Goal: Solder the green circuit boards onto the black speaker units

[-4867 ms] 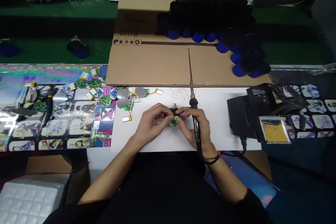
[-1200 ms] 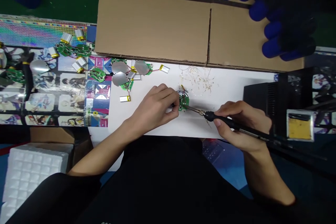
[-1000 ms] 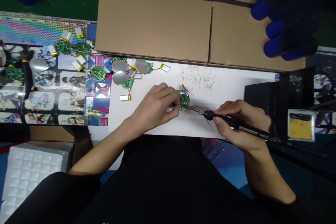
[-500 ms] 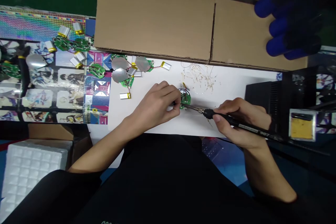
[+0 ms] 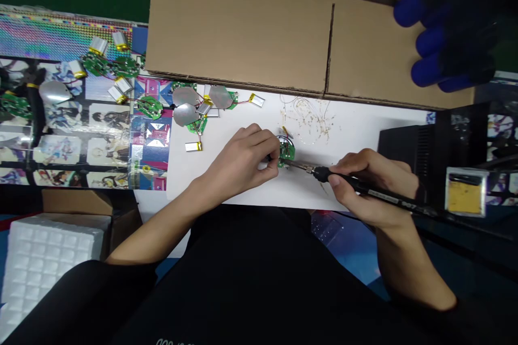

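My left hand (image 5: 243, 159) pinches a small round green circuit board (image 5: 286, 153) at its left edge, with thin wires and a small yellow-ended part sticking up from it. My right hand (image 5: 372, 186) grips a black soldering iron (image 5: 343, 182) like a pen. The iron's metal tip (image 5: 297, 165) comes in from the right and meets the board's lower edge. The exact contact spot is too small to see. A white work sheet (image 5: 324, 191) lies under both hands, with wire scraps (image 5: 307, 117) just above the board.
Beyond the hands lie silver discs (image 5: 186, 114), small pouch batteries (image 5: 192, 146) and green boards. A flat cardboard box (image 5: 243, 27) lies at the back, with blue-capped cylinders (image 5: 429, 27) on it. A black soldering station (image 5: 421, 156) and yellow sponge (image 5: 465, 192) stand at right.
Compared with the oldest frame, the iron has swung from pointing away from me to lying sideways, its tip at the board. Over the last second, only the view has drifted slightly.
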